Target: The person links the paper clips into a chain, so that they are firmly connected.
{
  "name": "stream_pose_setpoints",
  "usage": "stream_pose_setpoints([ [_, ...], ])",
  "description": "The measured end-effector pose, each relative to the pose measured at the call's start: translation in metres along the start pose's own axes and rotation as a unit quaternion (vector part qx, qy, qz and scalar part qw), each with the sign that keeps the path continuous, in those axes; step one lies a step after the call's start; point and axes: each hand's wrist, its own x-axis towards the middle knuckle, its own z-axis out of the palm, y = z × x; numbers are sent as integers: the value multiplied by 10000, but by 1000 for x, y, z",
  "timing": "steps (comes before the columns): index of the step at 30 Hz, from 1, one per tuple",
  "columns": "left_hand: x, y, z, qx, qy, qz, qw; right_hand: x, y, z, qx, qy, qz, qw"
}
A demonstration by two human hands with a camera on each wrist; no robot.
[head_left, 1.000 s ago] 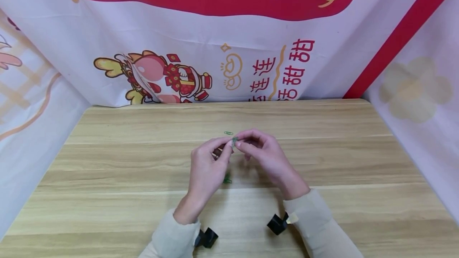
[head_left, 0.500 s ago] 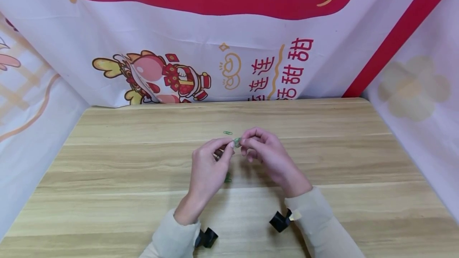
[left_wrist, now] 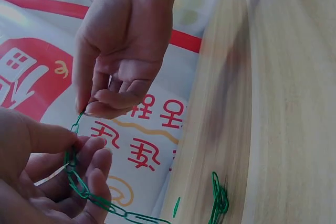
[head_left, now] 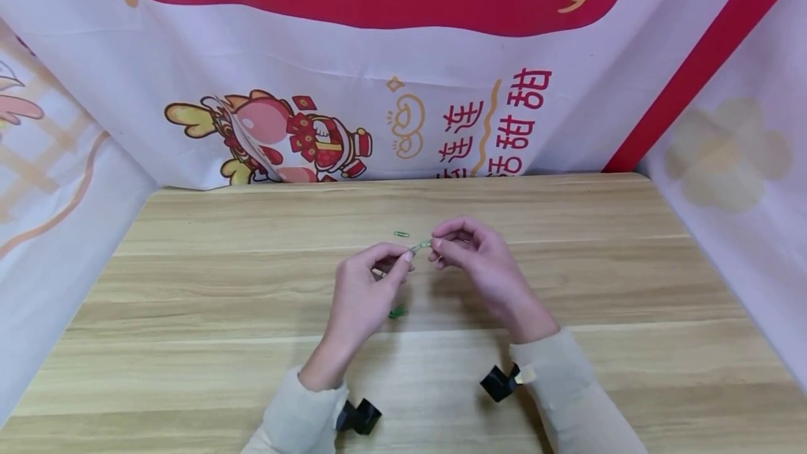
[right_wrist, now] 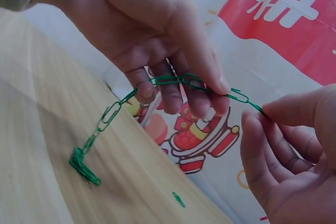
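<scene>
Between my two hands stretches a short length of a green paper clip chain. My left hand pinches it between thumb and forefinger. In the right wrist view the chain runs across the left hand's fingers and hangs down to a bunched heap of green clips at the table. My right hand pinches the clip at the chain's other end, its tip hidden by the fingertips. One loose green paper clip lies on the table just beyond the hands.
The wood-grain table spreads out on both sides of the hands. A printed white and red cloth hangs behind its far edge, with more cloth at both sides. Small black cameras sit at the wrists.
My right hand has moved right and slightly away from the left hand, drawing the clips between them out into a line. My left hand stays nearly in place; the loose clip has not moved.
</scene>
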Motion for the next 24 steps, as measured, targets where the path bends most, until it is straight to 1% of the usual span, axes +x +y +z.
stream_pose_setpoints([
  [3, 1, 0, -1, -205, -283, -344, 9988, 0, -3, -2, -335, 214, -161, 9991],
  [5, 1, 0, -2, -474, -463, -518, 9965, -1, -5, -1, -577, 280, -269, 9976],
  [7, 2, 0, -2, -772, -584, -609, 9934, -2, -7, 0, -816, 282, -387, 9955],
  [9, 3, 0, -2, -1033, -663, -636, 9904, -2, -10, 2, -1044, 263, -485, 9930],
  [11, 3, 1, -2, -1146, -661, -628, 9892, -2, -11, 5, -1241, 235, -582, 9903],
  [14, 4, 2, -3, -1096, -589, -618, 9903, -1, -15, 10, -1422, 236, -610, 9877],
  [18, 6, 4, -8, -1006, -334, -601, 9925, 12, -15, 14, -1618, 288, -596, 9846],
  [20, 6, 4, -13, -1038, -154, -574, 9928, 24, -9, 15, -1982, 341, -567, 9779],
  [21, 6, 5, -15, -1071, -57, -554, 9927, 31, -4, 16, -2259, 369, -535, 9720],
  [22, 6, 5, -18, -1109, 23, -535, 9924, 39, 1, 18, -2607, 400, -515, 9632],
  [24, 5, 5, -22, -1150, 152, -534, 9918, 53, 13, 22, -3321, 420, -469, 9411],
])
